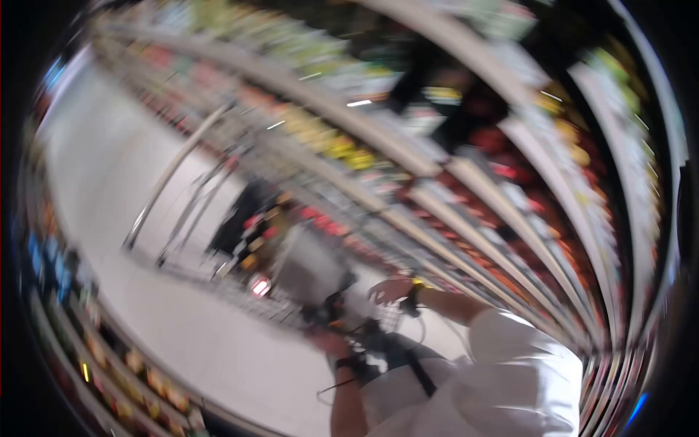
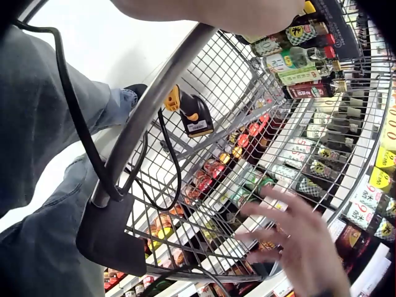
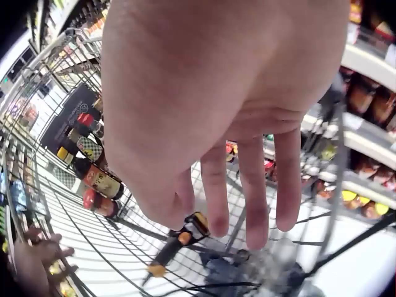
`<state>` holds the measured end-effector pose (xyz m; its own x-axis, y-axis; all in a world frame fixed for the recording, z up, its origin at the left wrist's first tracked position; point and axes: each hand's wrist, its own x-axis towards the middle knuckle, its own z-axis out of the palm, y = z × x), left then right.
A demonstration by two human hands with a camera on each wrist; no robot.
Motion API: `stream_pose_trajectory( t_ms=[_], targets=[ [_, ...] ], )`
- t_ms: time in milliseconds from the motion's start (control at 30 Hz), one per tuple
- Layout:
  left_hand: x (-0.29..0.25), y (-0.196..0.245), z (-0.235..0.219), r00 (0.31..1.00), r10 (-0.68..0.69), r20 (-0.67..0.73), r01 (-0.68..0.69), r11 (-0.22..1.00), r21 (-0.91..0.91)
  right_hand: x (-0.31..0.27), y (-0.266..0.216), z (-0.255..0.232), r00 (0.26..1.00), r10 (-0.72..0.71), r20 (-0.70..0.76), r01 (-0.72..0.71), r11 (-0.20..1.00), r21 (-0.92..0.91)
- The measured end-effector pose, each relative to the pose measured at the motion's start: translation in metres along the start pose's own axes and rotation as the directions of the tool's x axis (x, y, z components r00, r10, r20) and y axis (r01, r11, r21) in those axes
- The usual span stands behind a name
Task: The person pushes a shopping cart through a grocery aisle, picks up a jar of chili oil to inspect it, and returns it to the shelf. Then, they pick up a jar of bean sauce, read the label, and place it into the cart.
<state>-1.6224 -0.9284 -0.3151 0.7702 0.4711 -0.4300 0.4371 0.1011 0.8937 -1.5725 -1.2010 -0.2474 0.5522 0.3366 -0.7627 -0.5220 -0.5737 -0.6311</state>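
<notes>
A wire shopping cart (image 2: 235, 124) stands under both hands. My right hand (image 3: 241, 124) hangs over the basket with its fingers straight and holds nothing; in the left wrist view the same right hand (image 2: 297, 238) has spread fingers. My left hand (image 3: 40, 263) is at the far side of the basket, fingers loosely spread, and in the left wrist view it overlaps the grey handle bar (image 2: 139, 117). A black-and-orange handheld scanner (image 2: 195, 117) with a cable is at the basket wires. Several sauce bottles (image 3: 96, 179) and a black box (image 3: 71, 117) lie in the cart.
Shelves of bottles (image 2: 309, 142) and packaged goods run close along one side, with more shelves (image 1: 124, 379) across the aisle. White floor (image 1: 175, 313) lies between them. A black cable (image 2: 68, 105) loops over the handle. The head view is strongly blurred.
</notes>
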Motion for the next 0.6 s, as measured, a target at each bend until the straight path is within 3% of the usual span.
stream_pose_trajectory(
  t_ms=[33, 67, 100, 133, 167, 200, 300, 333, 367, 400, 467, 500, 533, 600],
  targets=[
    [-0.021, 0.046, 0.004, 0.998, -0.035, 0.057, 0.032, 0.998, 0.058, -0.027, 0.027, 0.008, 0.997, 0.003, -0.076, -0.016, 0.985, -0.172],
    [-0.021, 0.049, 0.005, 0.998, -0.018, 0.062, 0.011, 0.994, 0.110, -0.043, 0.058, 0.017, 0.992, 0.000, -0.124, -0.042, 0.940, -0.339],
    [-0.022, 0.053, 0.004, 0.998, -0.001, 0.067, -0.010, 0.987, 0.162, -0.054, 0.101, 0.029, 0.955, -0.207, -0.214, 0.145, 0.951, -0.272],
    [-0.021, 0.037, 0.000, 0.998, 0.059, 0.028, -0.064, 0.979, 0.196, -0.076, 0.104, 0.036, 0.864, -0.409, -0.293, 0.348, 0.907, -0.238],
    [-0.023, 0.017, -0.004, 0.996, 0.086, 0.029, -0.090, 0.969, 0.230, -0.103, 0.110, 0.051, 0.934, -0.098, -0.344, 0.168, 0.969, 0.180],
    [-0.033, 0.022, -0.002, 0.993, 0.113, 0.018, -0.114, 0.959, 0.259, -0.133, 0.106, 0.057, 0.923, -0.088, -0.375, 0.203, 0.938, 0.282],
    [-0.001, -0.053, -0.013, 0.985, 0.154, 0.082, -0.170, 0.952, 0.254, -0.169, 0.193, 0.081, 0.931, 0.026, -0.365, 0.043, 0.983, 0.178],
    [-0.002, -0.058, -0.013, 0.982, 0.171, 0.078, -0.184, 0.957, 0.225, -0.185, 0.219, 0.092, 0.917, 0.047, -0.396, 0.006, 0.992, 0.130],
    [-0.028, -0.025, -0.013, 0.987, 0.115, 0.114, -0.140, 0.959, 0.248, -0.207, 0.242, 0.101, 0.882, 0.075, -0.465, -0.007, 0.989, 0.146],
    [-0.034, -0.029, -0.013, 0.972, 0.206, 0.115, -0.236, 0.863, 0.446, -0.232, 0.265, 0.108, 0.846, 0.104, -0.523, -0.023, 0.987, 0.159],
    [-0.032, -0.048, -0.024, 0.916, 0.373, 0.150, -0.345, 0.539, 0.768, -0.273, 0.311, 0.118, 0.786, 0.266, -0.557, 0.004, 0.900, 0.436],
    [-0.045, -0.044, -0.028, 0.893, 0.424, 0.149, -0.327, 0.387, 0.862, -0.289, 0.343, 0.128, 0.740, 0.237, -0.629, 0.127, 0.870, 0.477],
    [-0.094, -0.015, -0.010, 0.912, 0.409, -0.001, -0.146, 0.328, 0.934, -0.303, 0.372, 0.136, 0.685, 0.219, -0.694, 0.248, 0.826, 0.505],
    [-0.171, 0.025, 0.001, 0.893, 0.304, 0.332, -0.335, -0.042, 0.941, -0.357, 0.383, 0.144, 0.635, 0.393, -0.666, 0.205, 0.745, 0.635]
  ],
)
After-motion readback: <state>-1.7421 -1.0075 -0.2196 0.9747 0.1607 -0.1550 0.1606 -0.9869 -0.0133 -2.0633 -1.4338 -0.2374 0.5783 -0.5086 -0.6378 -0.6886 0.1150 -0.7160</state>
